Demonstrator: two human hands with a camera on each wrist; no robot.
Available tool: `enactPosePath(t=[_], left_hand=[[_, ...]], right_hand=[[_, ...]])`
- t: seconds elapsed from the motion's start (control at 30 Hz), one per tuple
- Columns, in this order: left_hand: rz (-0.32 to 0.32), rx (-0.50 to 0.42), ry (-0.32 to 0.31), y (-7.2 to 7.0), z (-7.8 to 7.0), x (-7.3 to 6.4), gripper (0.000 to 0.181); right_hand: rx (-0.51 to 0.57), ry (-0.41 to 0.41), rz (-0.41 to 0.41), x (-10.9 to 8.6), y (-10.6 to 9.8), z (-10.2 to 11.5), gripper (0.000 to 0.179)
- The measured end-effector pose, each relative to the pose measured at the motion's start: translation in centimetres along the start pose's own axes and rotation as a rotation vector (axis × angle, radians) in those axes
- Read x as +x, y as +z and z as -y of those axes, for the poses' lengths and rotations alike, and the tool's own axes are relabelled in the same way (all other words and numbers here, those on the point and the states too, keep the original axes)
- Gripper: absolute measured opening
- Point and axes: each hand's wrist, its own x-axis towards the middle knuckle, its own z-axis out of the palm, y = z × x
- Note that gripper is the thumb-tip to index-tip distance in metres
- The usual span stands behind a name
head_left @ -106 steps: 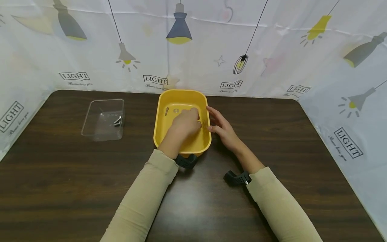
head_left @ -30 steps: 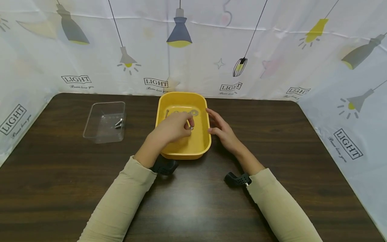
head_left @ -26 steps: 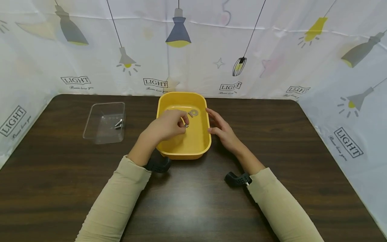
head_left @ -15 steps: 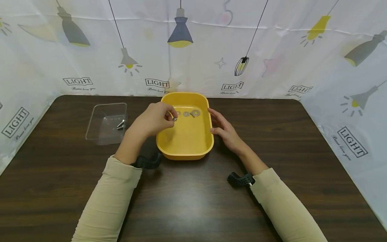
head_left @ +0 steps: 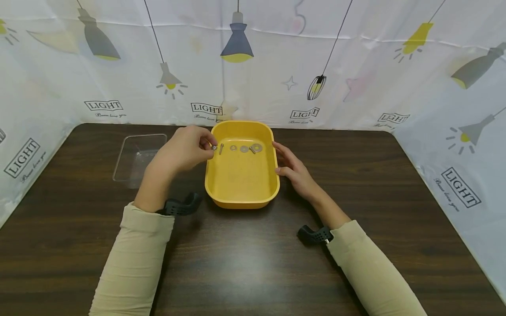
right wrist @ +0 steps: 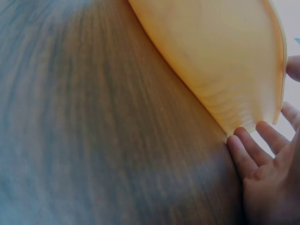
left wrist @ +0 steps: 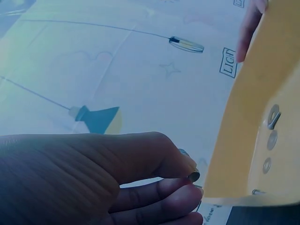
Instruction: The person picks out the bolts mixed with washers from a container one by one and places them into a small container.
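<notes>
Thumb and fingertips of my left hand (head_left: 179, 149) pinch a small cylindrical metal piece (left wrist: 193, 176), raised by the left rim of the yellow bin (head_left: 242, 186). Inside the bin, toward the far end, a screw (head_left: 221, 149) lies left of a row of flat washers (head_left: 244, 149). A second screw (head_left: 252, 150) lies against the largest washer (head_left: 258, 147) at the right. My right hand (head_left: 294, 171) has its fingers spread, fingertips resting against the bin's right wall (right wrist: 220, 61).
A clear plastic box (head_left: 132, 160) stands on the dark wooden table (head_left: 245, 259) at the left, its right part hidden behind my left hand and forearm. A white patterned cloth (head_left: 269, 57) rises along the table's back edge.
My left hand has come up from inside the bin and moved left to its left rim, carrying the small metal piece. The washers and screws are uncovered. My right hand stays at the bin's side.
</notes>
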Motion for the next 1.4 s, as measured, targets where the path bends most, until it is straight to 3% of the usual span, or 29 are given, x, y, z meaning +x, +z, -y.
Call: enactPosePath(t=[0.2, 0.7, 1.0, 1.4], left_hand=[[-0.021, 0.010, -0.008, -1.3, 1.0, -0.8, 0.021], [-0.053, 0.032, -0.097, -4.1, 4.0, -2.4, 0.023], [-0.072, 0.076, -0.133, -4.8, 5.9, -2.6, 0.024], [-0.051, 0.108, -0.200, -5.5, 8.3, -2.9, 0.027]], right_hand=[[-0.005, 0.006, -0.002, 0.0, 0.0, 0.0, 0.068], [-0.016, 0.010, 0.001, -0.1, -0.1, 0.0, 0.067], [-0.022, 0.012, -0.003, 0.1, -0.1, -0.2, 0.067], [-0.010, 0.008, 0.000, 0.0, 0.0, 0.0, 0.067]])
